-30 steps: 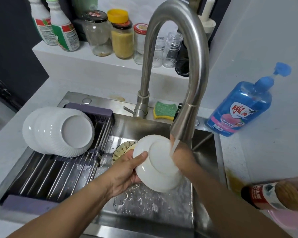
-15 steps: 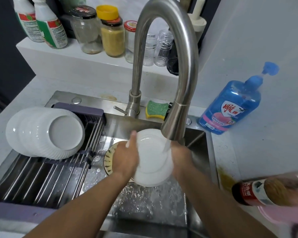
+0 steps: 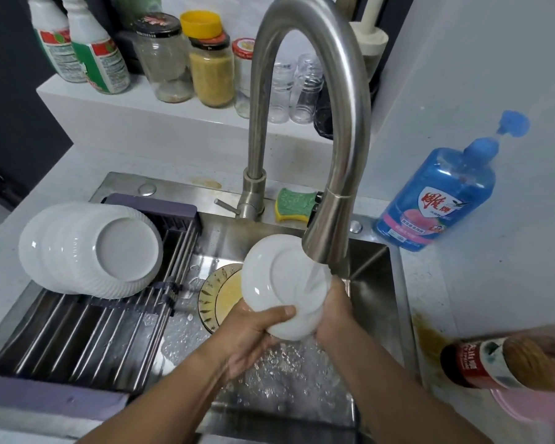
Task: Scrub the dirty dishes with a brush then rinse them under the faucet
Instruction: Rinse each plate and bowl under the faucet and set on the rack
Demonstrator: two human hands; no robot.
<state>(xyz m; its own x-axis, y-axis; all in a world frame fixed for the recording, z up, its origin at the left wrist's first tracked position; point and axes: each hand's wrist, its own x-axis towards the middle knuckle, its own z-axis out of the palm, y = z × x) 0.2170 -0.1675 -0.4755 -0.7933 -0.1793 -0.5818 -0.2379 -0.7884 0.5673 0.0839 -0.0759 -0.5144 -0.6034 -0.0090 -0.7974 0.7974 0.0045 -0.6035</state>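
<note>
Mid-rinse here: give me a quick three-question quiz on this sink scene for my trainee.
1. True or false: water from the faucet is hitting the white plate.
2. The plate is held by: A) one hand B) both hands C) neither.
3. Fill in: the yellow patterned dish lies in the ____.
Key: 1 true; 2 B, left hand and right hand; 3 sink.

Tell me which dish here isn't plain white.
The patterned plate lying in the sink: yellowish with dark rim marks. The held plate and the stack on the rack are white.
</note>
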